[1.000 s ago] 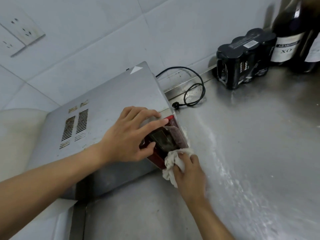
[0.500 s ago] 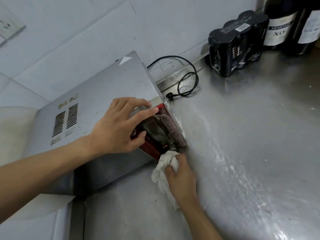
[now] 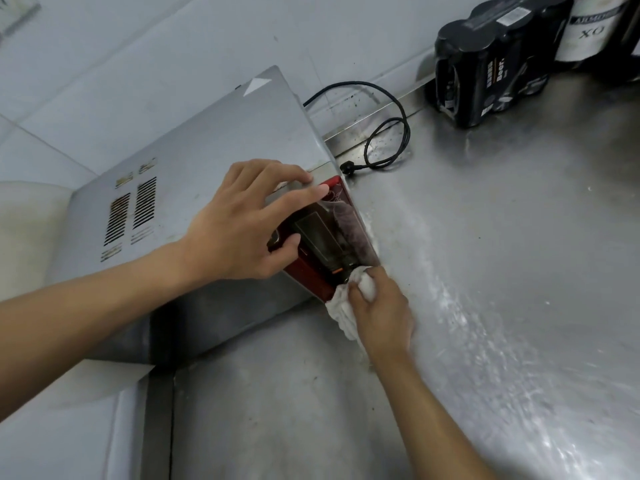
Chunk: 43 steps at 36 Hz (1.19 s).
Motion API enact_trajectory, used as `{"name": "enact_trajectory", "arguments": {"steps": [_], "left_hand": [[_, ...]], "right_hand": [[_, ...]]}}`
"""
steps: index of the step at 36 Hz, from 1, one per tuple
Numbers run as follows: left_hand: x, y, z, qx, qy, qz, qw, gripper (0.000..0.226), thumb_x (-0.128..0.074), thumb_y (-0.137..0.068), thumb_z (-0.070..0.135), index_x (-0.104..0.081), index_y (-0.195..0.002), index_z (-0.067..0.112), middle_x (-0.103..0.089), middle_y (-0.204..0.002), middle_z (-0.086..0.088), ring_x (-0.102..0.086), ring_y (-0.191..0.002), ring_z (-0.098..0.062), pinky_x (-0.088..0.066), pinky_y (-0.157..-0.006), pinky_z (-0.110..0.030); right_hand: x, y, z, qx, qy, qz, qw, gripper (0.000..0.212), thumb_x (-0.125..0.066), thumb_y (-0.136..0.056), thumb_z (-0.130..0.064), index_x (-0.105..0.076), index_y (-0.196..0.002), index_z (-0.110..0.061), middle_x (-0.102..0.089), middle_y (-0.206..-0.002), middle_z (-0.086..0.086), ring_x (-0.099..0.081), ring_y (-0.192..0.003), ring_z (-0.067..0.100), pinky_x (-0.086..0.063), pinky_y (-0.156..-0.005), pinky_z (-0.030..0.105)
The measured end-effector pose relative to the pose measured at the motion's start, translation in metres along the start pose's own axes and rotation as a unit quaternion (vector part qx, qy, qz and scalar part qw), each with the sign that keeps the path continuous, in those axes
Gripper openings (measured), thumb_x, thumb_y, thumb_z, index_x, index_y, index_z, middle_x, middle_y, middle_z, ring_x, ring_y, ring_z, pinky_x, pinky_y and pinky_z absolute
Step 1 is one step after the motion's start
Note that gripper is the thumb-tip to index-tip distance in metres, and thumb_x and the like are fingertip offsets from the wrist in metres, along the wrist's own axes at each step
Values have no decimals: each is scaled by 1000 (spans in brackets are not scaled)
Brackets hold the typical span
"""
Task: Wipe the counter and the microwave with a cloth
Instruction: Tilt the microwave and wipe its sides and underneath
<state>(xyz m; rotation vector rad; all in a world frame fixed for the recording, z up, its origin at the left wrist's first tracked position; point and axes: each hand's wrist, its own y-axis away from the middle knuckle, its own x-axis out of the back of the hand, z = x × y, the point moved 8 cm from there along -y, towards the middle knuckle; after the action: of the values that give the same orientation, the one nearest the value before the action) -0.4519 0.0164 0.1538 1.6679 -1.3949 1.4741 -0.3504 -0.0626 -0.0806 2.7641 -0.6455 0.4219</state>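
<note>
A silver microwave [image 3: 194,161] with a red front stands on the steel counter [image 3: 502,271] against the tiled wall. My left hand [image 3: 242,230] rests on its top front edge, fingers straight over the top and thumb against the red door. My right hand [image 3: 381,313] grips a bunched white cloth [image 3: 341,311] and presses it against the lower corner of the red front, where the microwave meets the counter.
A black power cord with its plug [image 3: 384,140] lies coiled on the counter behind the microwave. A black shrink-wrapped pack of beer cans [image 3: 491,64] and dark bottles [image 3: 588,29] stand at the back right. A wet smear runs across the counter.
My right hand with the cloth slid down and then back up along the lower corner of the microwave front. The left hand stayed on the top edge. The camera view shifted slightly.
</note>
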Motion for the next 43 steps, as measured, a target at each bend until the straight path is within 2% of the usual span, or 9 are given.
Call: {"name": "enact_trajectory", "arguments": {"steps": [4, 10, 14, 19, 22, 30, 35, 38, 43], "left_hand": [[1, 0, -1, 3, 2, -3, 1000, 58, -67, -86, 28, -63, -141, 10, -61, -133, -16, -58, -116, -37, -41, -100, -46], [0, 0, 0, 2, 3, -5, 1000, 57, -67, -86, 27, -64, -140, 10, -62, -132, -16, -57, -116, -36, -41, -98, -46], [2, -1, 0, 6, 2, -5, 1000, 57, -67, -86, 26, -65, -140, 9, -62, -133, -16, -56, -116, -37, -41, -98, -46], [1, -1, -1, 9, 11, -12, 1000, 56, -66, -86, 26, -65, -139, 10, -62, -133, -16, -57, -116, -37, -41, -98, -46], [2, -1, 0, 9, 12, -11, 1000, 55, -66, -86, 25, -65, -138, 9, -62, -132, -16, -57, -115, -37, -43, -96, -48], [0, -1, -2, 10, 18, -15, 1000, 56, -66, -87, 25, -64, -140, 10, -62, -132, -17, -57, -115, -36, -43, -96, -46], [1, 0, -3, 13, 21, -13, 1000, 55, -66, -86, 26, -65, -139, 11, -62, -132, -16, -58, -115, -35, -43, -96, -46], [1, 0, -2, 14, 23, -10, 1000, 54, -65, -87, 25, -66, -139, 11, -62, -132, -15, -57, -115, -35, -43, -96, -46], [1, 0, -1, 12, 21, -15, 1000, 53, -65, -87, 26, -66, -138, 10, -62, -132, -16, -58, -114, -35, -43, -96, -46]], "right_hand": [[4, 4, 9, 6, 60, -49, 997, 8, -58, -94, -36, -57, -102, -34, -66, -90, -12, -65, -83, 10, -56, -75, 38], [24, 17, -13, 51, 9, 0, 999, 28, -66, -90, -37, -59, -117, -40, -65, -109, -16, -63, -91, 7, -52, -80, 33], [8, -2, -30, 136, 96, -35, 985, 34, -69, -89, -35, -56, -120, -30, -68, -108, -2, -63, -92, 22, -52, -84, 41], [-12, -2, -21, 163, 149, -61, 973, 45, -72, -91, -45, -46, -125, -29, -60, -119, 3, -62, -92, 24, -52, -73, 38], [-12, -4, -20, 178, 171, -62, 967, 39, -71, -94, -34, -46, -123, -28, -60, -124, 4, -65, -86, 27, -55, -69, 39], [15, -1, -4, 175, 279, -119, 937, 33, -66, -91, -26, -44, -115, -33, -60, -97, -7, -62, -77, 18, -55, -66, 40], [27, 4, -3, 148, 223, -82, 960, 56, -65, -89, -19, -44, -138, -36, -62, -104, -13, -63, -87, 15, -56, -75, 40], [15, 2, -15, 187, 248, -28, 950, 59, -65, -83, -6, -53, -139, -22, -65, -99, 0, -65, -84, 24, -56, -74, 41], [-14, 18, -23, 293, 267, -48, 917, 59, -60, -97, -45, -51, -146, -13, -56, -127, 14, -53, -113, 32, -47, -100, 46]]}}
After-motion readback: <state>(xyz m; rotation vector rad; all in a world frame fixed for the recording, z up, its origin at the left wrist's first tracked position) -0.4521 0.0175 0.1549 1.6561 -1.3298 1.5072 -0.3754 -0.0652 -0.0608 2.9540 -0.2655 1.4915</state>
